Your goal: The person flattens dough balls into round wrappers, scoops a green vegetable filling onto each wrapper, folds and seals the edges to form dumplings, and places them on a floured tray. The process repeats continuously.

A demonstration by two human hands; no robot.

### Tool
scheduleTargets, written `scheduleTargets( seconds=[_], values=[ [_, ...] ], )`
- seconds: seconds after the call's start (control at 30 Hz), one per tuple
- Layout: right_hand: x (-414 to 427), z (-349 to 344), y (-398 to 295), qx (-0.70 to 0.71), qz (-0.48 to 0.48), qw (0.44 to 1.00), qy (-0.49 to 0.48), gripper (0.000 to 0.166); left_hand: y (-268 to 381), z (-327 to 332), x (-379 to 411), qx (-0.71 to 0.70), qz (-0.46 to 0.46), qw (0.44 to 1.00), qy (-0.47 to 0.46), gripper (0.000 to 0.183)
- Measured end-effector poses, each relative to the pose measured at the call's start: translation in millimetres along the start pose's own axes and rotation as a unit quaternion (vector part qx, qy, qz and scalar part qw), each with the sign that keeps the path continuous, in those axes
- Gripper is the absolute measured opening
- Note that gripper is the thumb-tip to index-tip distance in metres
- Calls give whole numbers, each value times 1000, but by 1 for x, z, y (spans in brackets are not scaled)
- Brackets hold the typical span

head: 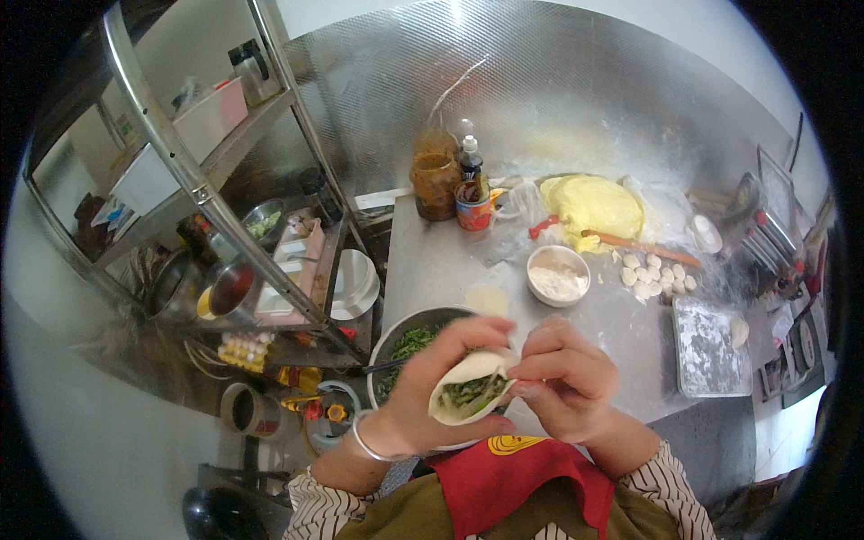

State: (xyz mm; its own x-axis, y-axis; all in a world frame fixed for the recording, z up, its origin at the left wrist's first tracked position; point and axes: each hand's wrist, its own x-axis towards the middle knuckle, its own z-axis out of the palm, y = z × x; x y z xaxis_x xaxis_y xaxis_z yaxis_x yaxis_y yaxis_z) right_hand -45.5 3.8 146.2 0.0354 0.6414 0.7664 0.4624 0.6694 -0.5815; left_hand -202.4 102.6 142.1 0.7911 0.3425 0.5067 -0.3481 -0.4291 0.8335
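Note:
Cupped in my left hand [432, 385] is a dumpling wrapper [480, 364], folded over a chopped green filling [472, 397] that shows through its gaping side. The thumb and fingertips of my right hand [570, 381] pinch the wrapper's right edge. Below and behind my left hand stands a large bowl of chopped greens [413, 343], partly hidden by the hand. Dark chopsticks [386, 366] lean across the bowl's left rim. A thin round wrapper [486, 299] lies flat on the steel table just beyond the bowl.
Beyond my hands stands a bowl of flour [559, 277]. Small dough pieces [655, 275] lie near a wooden rolling pin [641, 247] and a yellow bag [594, 206]. On the right is a floured metal tray [713, 347] with one dumpling [739, 332]. A steel shelf rack [263, 270] borders the left side.

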Motion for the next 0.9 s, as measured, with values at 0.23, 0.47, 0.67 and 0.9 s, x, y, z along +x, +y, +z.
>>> scheduleTargets(
  seconds=[0.23,0.47,0.67,0.9],
  values=[
    [-22,22,32,-42,4,999,-11,13,-66,56,-47,-153,-161,966,131,57],
    [-13,21,26,-9,114,993,-34,20,-67,40,-43,-91,-157,980,85,43],
    [-20,20,36,-52,48,996,-45,20,-64,33,-37,-129,-140,975,110,47],
    [-20,23,40,-89,-60,994,-9,18,-58,31,-33,-99,-154,978,98,48]
  ],
)
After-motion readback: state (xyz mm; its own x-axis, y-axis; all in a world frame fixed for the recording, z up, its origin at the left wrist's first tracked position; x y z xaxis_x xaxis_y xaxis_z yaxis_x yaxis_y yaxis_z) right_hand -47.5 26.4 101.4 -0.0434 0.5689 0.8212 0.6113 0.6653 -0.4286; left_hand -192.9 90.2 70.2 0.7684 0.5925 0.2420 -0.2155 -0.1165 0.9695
